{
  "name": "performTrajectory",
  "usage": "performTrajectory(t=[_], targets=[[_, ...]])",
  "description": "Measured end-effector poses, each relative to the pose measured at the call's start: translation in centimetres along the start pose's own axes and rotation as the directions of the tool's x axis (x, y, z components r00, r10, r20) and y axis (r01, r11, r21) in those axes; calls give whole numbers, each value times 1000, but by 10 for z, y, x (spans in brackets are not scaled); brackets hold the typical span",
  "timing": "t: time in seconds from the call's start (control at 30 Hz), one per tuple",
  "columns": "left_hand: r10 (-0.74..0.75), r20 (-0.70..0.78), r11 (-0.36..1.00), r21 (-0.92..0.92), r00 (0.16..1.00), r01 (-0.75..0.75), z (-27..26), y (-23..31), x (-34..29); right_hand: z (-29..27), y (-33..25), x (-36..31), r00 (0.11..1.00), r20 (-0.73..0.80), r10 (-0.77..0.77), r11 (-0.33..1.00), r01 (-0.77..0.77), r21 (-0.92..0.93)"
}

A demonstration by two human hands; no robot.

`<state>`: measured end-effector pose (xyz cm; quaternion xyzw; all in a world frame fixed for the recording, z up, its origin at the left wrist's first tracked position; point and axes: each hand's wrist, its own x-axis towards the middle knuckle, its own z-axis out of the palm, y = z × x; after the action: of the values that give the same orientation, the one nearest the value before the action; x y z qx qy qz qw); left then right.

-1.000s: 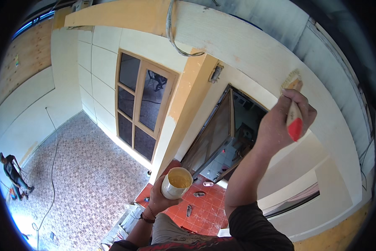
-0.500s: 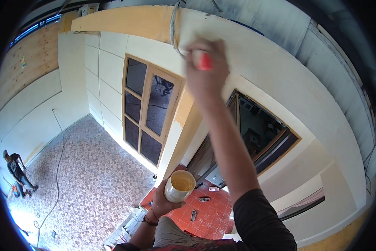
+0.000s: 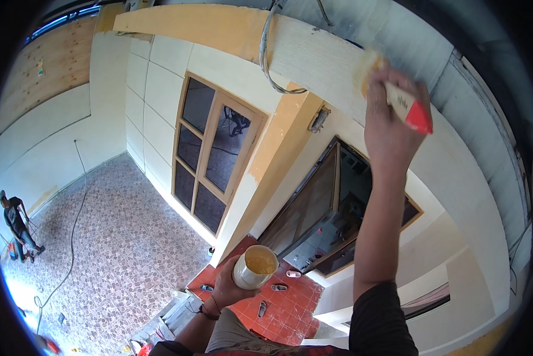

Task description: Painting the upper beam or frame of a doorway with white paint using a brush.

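My right hand (image 3: 391, 118) is raised overhead and grips a paintbrush (image 3: 404, 105) with a pale handle and red end. Its bristles press against a wide pale beam (image 3: 314, 56) that is yellow-orange toward the left. My left hand (image 3: 231, 288) is low near my body and holds a white pot of yellow paint (image 3: 254, 267), upright and open on top.
A grey cable (image 3: 266, 59) loops down over the beam. Below are a wooden glazed door (image 3: 213, 154), an open doorway (image 3: 343, 207), a red tiled step (image 3: 278, 302) with sandals, and a patterned floor. Another person (image 3: 14, 225) stands far left by a long cord (image 3: 70, 237).
My right hand swung the brush left along the beam and has now come back to the right. The paint pot stays held low in my left hand.
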<state>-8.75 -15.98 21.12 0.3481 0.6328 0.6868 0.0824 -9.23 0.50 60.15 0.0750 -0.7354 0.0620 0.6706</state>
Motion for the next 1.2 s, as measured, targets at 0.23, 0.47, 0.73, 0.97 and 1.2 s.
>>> performTrajectory(t=[0.23,0.47,0.73,0.97,1.2], targets=[[-26,36,1000,2,999,26,2,-4,1,5,9,91,880,343,329,910,-392,132],[-25,1,999,29,1000,25,1,-13,-2,20,-33,156,792,488,368,915,-213,-343],[-71,6,997,-11,997,71,4,-18,-5,79,-1,164,493,858,144,631,622,-464],[-85,-19,996,-6,996,84,1,-30,-8,102,23,154,614,789,10,570,645,-509],[-57,-42,997,58,997,59,-5,-38,-9,92,0,156,482,875,54,573,703,-423]])
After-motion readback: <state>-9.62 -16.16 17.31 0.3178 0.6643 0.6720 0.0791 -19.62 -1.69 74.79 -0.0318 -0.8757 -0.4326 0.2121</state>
